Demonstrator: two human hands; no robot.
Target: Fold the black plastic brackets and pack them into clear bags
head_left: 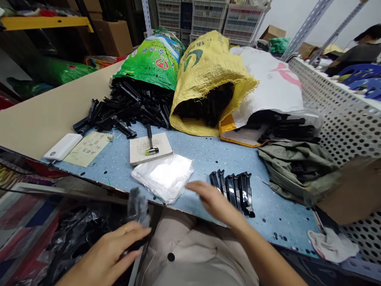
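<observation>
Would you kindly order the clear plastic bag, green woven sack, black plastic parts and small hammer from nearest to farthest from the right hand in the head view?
Right hand:
1. Black plastic parts, beyond it.
2. Clear plastic bag, to its left.
3. Small hammer, on a board.
4. Green woven sack, far back.

the black plastic parts look glossy, the woven sack rough.
</observation>
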